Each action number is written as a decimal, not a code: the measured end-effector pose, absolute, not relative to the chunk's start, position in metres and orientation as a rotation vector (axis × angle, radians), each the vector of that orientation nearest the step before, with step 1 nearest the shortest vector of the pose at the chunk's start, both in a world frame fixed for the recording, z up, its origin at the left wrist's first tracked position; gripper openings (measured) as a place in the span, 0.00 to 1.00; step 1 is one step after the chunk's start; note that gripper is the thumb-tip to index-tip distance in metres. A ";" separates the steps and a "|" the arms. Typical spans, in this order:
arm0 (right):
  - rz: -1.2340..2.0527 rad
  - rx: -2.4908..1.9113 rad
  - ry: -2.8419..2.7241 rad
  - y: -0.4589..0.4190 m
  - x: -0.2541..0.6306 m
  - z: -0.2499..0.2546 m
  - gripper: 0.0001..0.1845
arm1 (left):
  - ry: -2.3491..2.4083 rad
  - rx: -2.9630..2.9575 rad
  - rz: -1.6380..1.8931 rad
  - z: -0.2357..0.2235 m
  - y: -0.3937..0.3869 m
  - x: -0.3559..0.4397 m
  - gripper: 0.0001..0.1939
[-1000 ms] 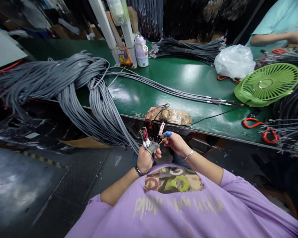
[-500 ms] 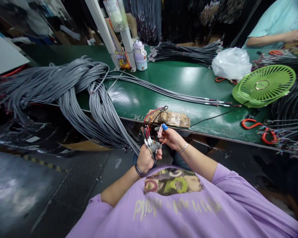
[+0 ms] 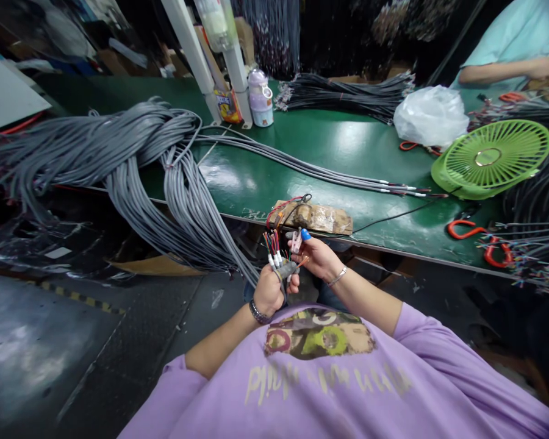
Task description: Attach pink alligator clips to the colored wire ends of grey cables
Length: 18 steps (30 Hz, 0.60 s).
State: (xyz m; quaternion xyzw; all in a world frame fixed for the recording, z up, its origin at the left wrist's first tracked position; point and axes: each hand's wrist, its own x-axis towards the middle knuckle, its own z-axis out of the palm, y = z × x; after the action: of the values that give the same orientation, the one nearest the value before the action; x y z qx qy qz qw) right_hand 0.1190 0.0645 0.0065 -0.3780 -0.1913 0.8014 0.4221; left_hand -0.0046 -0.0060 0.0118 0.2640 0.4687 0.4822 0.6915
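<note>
My left hand is closed round the ends of several grey cables, whose thin coloured wires and white sleeves stick up past the fingers. Close by on the right, my right hand pinches a small pale pink-and-white piece; its exact kind is too small to make out. A blue cover sits on one of that hand's fingertips. Orange-looking wire ends spread between the hands. Beyond them, a taped brown block with red and black wires lies at the bench edge.
A large heap of grey cables hangs over the green bench on the left. A green fan, plastic bag, red-orange hooks and wire bundles lie right. A bottle stands behind. Another person's arm is at far right.
The pale piece in my right hand has turned a little and sits slightly lower. My left hand keeps its hold on the cables. The whole view has shifted slightly.
</note>
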 end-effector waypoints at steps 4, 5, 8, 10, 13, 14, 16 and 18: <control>1.985 -0.949 -0.468 0.064 0.118 0.005 0.14 | 1.053 0.589 1.050 0.013 -0.005 -0.004 0.16; 1.985 -0.948 -0.471 0.063 0.117 0.005 0.15 | 1.056 0.589 1.047 0.013 -0.005 -0.004 0.16; 2.016 -0.933 -0.451 0.061 0.119 0.008 0.19 | 1.054 0.588 1.060 0.012 -0.006 -0.004 0.17; 2.055 -0.917 -0.430 0.060 0.121 0.010 0.22 | 1.057 0.585 1.075 0.012 -0.008 -0.005 0.17; 2.109 -0.899 -0.443 0.060 0.125 0.010 0.24 | 1.073 0.587 1.093 0.014 -0.013 -0.006 0.17; 2.115 -0.897 -0.456 0.061 0.125 0.010 0.24 | 1.074 0.587 1.102 0.014 -0.015 -0.006 0.16; 2.104 -0.889 -0.495 0.062 0.126 0.008 0.19 | 1.077 0.581 1.130 0.016 -0.019 -0.006 0.16; 2.064 -0.875 -0.537 0.063 0.125 0.006 0.14 | 1.075 0.570 1.171 0.017 -0.020 -0.006 0.15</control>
State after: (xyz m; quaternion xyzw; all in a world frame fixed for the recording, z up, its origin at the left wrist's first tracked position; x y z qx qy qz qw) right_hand 0.1250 0.0627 0.0059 -0.3468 -0.2129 0.8182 0.4061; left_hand -0.0059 -0.0205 0.0171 0.2522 0.4759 0.5184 0.6642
